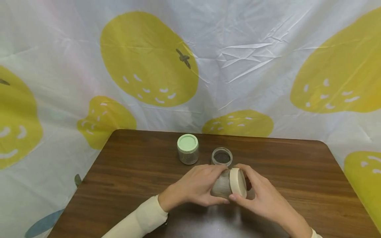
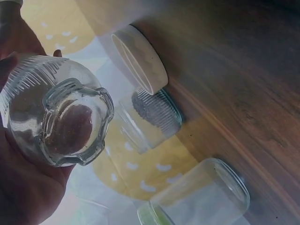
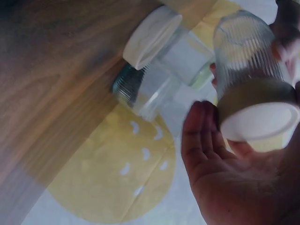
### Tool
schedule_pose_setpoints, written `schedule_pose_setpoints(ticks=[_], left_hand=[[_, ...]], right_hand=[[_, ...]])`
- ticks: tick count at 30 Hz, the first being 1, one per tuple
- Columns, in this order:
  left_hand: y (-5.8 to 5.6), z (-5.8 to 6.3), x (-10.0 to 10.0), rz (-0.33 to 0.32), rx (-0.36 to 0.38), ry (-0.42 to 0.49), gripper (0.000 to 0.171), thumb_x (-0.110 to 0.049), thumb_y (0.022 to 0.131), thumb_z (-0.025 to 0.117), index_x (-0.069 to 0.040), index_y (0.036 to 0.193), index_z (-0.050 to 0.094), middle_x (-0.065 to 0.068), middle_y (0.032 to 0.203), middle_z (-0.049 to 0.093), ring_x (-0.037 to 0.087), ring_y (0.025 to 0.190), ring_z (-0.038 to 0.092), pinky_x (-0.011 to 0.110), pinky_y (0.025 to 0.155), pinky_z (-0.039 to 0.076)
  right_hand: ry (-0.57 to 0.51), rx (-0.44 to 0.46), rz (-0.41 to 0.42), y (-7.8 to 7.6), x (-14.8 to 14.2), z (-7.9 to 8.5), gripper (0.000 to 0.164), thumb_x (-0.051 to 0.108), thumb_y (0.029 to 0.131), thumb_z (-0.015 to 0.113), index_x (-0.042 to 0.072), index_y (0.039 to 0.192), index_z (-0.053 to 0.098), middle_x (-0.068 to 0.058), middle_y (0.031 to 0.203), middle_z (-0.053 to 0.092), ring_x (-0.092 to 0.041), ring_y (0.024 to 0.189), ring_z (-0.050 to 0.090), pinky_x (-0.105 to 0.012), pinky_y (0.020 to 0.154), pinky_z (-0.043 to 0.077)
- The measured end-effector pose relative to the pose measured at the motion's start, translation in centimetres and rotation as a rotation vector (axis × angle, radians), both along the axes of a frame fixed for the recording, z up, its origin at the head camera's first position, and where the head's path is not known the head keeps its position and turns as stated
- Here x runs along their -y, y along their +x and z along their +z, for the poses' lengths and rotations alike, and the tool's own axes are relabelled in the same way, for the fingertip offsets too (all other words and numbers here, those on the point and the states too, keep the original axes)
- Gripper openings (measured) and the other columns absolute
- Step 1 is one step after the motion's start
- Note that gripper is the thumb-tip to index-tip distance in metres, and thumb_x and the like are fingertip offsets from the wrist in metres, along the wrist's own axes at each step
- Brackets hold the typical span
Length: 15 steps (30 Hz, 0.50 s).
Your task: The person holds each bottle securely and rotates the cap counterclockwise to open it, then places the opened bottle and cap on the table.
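Observation:
My left hand [image 1: 197, 186] grips a ribbed clear glass jar [image 1: 221, 185], tilted on its side above the table. Fingers and thumb of my right hand [image 1: 266, 195] hold the cream lid [image 1: 238, 182] on the jar's mouth, which points right. Through the jar's base [image 2: 70, 124] something reddish-brown shows in the left wrist view; I cannot tell what. Just behind the hands stands an uncovered glass jar [image 1: 222, 157] with dark, grainy contents. A second cream lid [image 2: 140, 58] lies by that jar in the wrist views; my hands hide it in the head view.
A clear jar with a pale green lid [image 1: 188, 148] stands upright at the back, left of the uncovered jar. The brown wooden table [image 1: 134, 172] ends at a white curtain [image 1: 232, 76] printed with yellow fruit.

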<state>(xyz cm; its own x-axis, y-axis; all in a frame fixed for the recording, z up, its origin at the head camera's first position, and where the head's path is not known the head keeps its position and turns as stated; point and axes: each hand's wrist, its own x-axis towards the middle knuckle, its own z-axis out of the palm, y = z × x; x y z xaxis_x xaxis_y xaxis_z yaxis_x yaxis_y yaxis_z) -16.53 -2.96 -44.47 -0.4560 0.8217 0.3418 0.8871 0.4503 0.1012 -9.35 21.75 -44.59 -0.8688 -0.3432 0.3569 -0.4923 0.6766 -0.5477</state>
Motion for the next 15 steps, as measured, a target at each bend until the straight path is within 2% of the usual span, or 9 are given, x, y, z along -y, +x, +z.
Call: schedule_pose_setpoints(ticks=[4,10,13,15], left_hand=[[0.1,-0.2,-0.2,0.005,-0.02,0.006,0.087,-0.072,0.081,0.076,-0.012,0.14,0.051,-0.006,0.11,0.07,0.005,0.089,0.066,0.025,0.082,0.057],[0.2,-0.2,-0.4,0.014,-0.025,0.003,0.09,-0.072,0.081,0.076,-0.012,0.142,0.05,-0.005,0.114,0.07,0.005,0.093,0.067,0.025,0.086,0.058],[0.2,-0.2,-0.4,0.012,-0.033,0.002,0.092,-0.073,0.081,0.076,-0.011,0.143,0.05,-0.004,0.117,0.071,0.006,0.096,0.068,0.025,0.088,0.058],[0.3,-0.2,-0.5,0.008,-0.041,0.005,0.092,-0.073,0.08,0.077,-0.01,0.143,0.05,-0.004,0.117,0.07,0.006,0.098,0.068,0.025,0.089,0.058]], right_hand=[[0.026,0.032,-0.007,0.1,-0.4,0.4,0.081,0.046,0.085,0.087,0.016,0.15,0.048,0.016,0.102,0.061,0.002,0.083,0.058,-0.021,0.069,0.051],[0.066,0.061,-0.067,0.8,-0.3,1.0,0.082,0.052,0.087,0.083,0.018,0.152,0.046,0.014,0.104,0.063,0.003,0.084,0.058,-0.021,0.069,0.051],[0.089,0.075,-0.157,1.0,0.1,1.4,0.069,0.051,0.094,0.077,0.018,0.148,0.051,0.011,0.1,0.068,0.001,0.082,0.061,-0.023,0.067,0.05],[0.106,0.106,-0.259,1.1,0.4,1.8,0.056,0.052,0.098,0.07,0.016,0.139,0.06,0.01,0.094,0.072,-0.002,0.076,0.064,-0.027,0.064,0.05]])
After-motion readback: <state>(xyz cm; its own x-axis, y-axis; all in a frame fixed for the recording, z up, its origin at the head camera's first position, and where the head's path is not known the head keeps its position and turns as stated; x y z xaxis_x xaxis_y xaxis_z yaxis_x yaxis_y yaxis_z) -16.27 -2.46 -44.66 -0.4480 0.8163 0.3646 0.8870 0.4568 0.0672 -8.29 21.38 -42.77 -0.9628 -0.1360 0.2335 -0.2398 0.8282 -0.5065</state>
